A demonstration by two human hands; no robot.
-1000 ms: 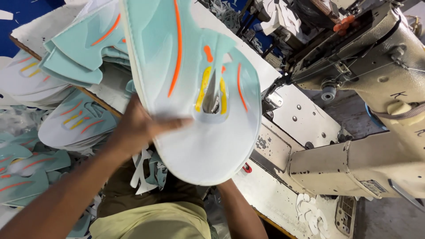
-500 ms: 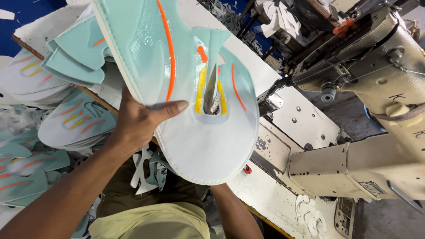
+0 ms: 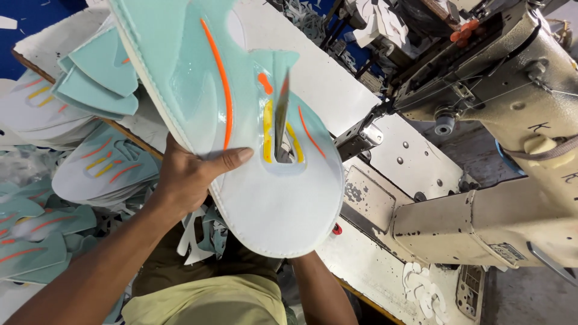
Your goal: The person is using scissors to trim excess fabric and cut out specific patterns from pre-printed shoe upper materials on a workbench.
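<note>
At the far left we saw stacks of cut shoe pieces (image 3: 90,174), mint and white with orange and yellow stripes, lying on and beside the table edge (image 3: 36,51), and more mint pieces (image 3: 99,78) piled higher up. Next to them came our left arm, rising from the lower left, and the left hand (image 3: 189,177) gripped the big shoe upper (image 3: 253,150): the thumb lay flat across its front face, pointing right, and the other fingers were closed behind it, out of view. The upper was held in the air, tilted, between us and the table, with its mint part toward the upper left and its white rounded part toward the lower right, so its long axis ran on that diagonal. The piece stretched up and to the right from the left hand, which held it at its left edge, near the middle of its length. An orange stripe (image 3: 218,78) ran along the mint part, and two yellow strips (image 3: 268,132) stood beside a slot in the centre. Below the white end, our right forearm (image 3: 319,289) went up behind the upper; the right hand was hidden by it, so we could not tell if its fingers were open or closed, or if they touched the piece at all. The left hand was the only one seen holding it. Farther right, on the white table, stood the cream sewing machine (image 3: 500,120), well apart from the upper, and some small white scraps (image 3: 424,289) lay near its base.
</note>
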